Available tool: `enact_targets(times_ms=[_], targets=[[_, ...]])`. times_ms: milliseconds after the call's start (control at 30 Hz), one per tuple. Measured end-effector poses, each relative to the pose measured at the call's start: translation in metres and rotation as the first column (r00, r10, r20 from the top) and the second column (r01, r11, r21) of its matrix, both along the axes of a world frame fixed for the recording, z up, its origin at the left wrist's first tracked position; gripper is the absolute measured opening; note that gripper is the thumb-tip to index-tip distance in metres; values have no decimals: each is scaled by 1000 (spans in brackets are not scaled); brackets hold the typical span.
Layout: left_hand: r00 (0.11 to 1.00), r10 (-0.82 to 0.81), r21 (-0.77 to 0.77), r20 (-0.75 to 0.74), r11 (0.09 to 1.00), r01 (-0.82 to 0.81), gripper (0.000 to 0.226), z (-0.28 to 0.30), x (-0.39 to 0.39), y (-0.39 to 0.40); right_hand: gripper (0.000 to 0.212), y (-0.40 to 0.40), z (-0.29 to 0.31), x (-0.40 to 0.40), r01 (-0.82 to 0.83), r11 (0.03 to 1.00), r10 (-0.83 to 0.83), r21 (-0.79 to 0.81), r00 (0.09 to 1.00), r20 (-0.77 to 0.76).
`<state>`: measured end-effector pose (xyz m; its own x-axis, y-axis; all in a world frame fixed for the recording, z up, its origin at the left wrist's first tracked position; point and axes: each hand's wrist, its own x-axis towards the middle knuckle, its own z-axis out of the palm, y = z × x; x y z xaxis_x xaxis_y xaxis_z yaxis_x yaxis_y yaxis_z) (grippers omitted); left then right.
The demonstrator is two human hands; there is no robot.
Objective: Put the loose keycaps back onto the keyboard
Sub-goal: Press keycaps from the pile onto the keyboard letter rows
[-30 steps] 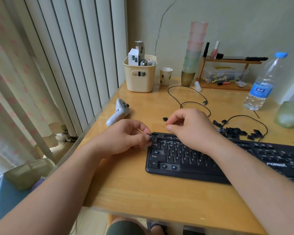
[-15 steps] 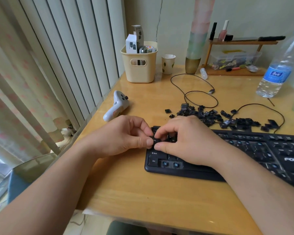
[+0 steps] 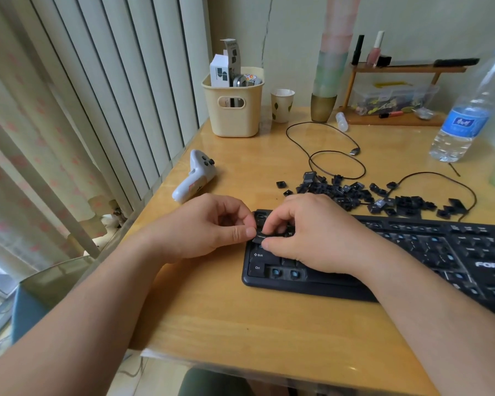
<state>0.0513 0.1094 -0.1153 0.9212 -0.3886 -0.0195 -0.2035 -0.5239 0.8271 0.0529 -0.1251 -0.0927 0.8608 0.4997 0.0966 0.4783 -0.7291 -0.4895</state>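
You are working at a glossy wooden tabletop standing against vertical blinds to the left of your hands. Your left hand and right hand are meeting over the left end of the black keyboard, both pinching what looks like the Caps Lock keycap just above the Shift key. The loose keycaps are lying in a heap just beyond your right hand, inside a black cable loop. A white controller is lying beyond your left hand. The tabletop's near edge is running below your forearms. Your right hand is hiding several keys, and the keyboard's right end is running out of view.
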Motion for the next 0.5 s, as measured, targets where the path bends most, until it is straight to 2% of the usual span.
enact_targets(times_ms=[167,500], targets=[[1000,-27,28,-6,999,27,7,-1,1,-1,10,-1,1,-1,4,1000,-2,29,998,-69],[999,-54,35,6,998,54,6,-1,1,-1,8,-1,1,-3,3,1000,-1,23,998,-61]])
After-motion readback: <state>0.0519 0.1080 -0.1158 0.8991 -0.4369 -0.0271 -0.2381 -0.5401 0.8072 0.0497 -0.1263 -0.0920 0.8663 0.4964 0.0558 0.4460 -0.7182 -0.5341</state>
